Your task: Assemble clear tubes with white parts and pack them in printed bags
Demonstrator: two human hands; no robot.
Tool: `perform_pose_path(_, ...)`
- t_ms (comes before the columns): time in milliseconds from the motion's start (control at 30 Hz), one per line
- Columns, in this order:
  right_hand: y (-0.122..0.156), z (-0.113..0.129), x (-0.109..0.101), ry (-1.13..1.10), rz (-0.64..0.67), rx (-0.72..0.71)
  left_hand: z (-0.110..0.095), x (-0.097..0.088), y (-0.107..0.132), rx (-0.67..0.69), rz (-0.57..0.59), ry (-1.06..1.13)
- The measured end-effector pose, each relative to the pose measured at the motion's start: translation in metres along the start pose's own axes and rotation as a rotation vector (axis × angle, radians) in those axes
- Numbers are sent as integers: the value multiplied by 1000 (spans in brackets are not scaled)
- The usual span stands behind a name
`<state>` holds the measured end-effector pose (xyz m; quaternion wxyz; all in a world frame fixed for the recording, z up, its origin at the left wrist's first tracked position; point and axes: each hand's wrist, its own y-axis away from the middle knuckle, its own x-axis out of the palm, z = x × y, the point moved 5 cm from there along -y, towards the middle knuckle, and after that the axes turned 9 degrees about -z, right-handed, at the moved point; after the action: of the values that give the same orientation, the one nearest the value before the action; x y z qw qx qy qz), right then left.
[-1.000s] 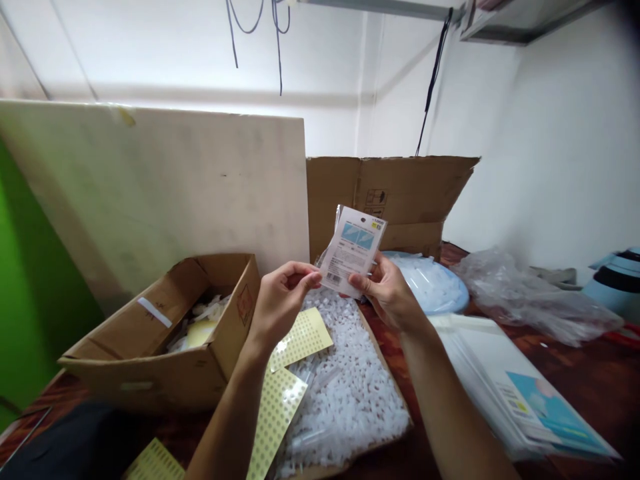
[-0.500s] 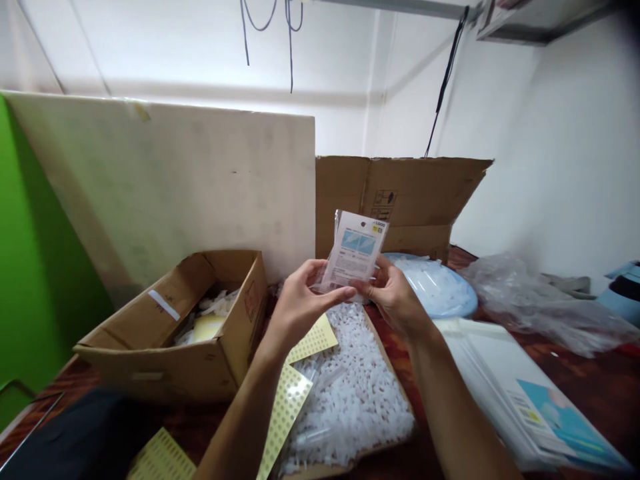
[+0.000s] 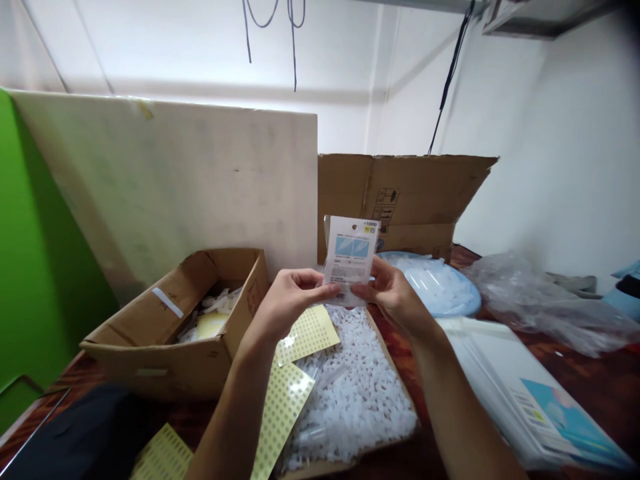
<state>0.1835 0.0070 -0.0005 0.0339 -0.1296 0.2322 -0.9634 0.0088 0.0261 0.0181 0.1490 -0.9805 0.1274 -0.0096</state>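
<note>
Both hands hold a small clear packet (image 3: 351,257) with a white and blue printed card, upright above the table. My left hand (image 3: 286,303) pinches its lower left edge with thumb and fingers closed. My right hand (image 3: 395,297) pinches the lower right edge. Below them lies a cardboard tray heaped with small white plastic pieces (image 3: 350,393). Yellow dotted sticker sheets (image 3: 306,333) lie under my left forearm.
An open cardboard box (image 3: 165,347) with white scraps stands at the left, a pale board (image 3: 175,180) leans behind it. A cardboard flap (image 3: 410,190), a light blue dish (image 3: 440,287), crumpled clear plastic (image 3: 540,300) and stacked printed sheets (image 3: 530,393) lie to the right.
The packet has turned from tilted to nearly upright and come slightly lower. My left hand has closed onto its lower edge, so both hands now pinch it.
</note>
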Motion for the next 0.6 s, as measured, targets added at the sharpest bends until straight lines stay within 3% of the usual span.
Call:
perform_pose_path(67,2,2,-1,-3,14,6,-1,2,0,-16,12,30)
perform_pose_path(267,2,5,-7,-21,25,15,6,4,-3,-33,-159,99)
perform_pose_path(600,1,4,-16,-49,29,56,2,8,-2,14,36,68)
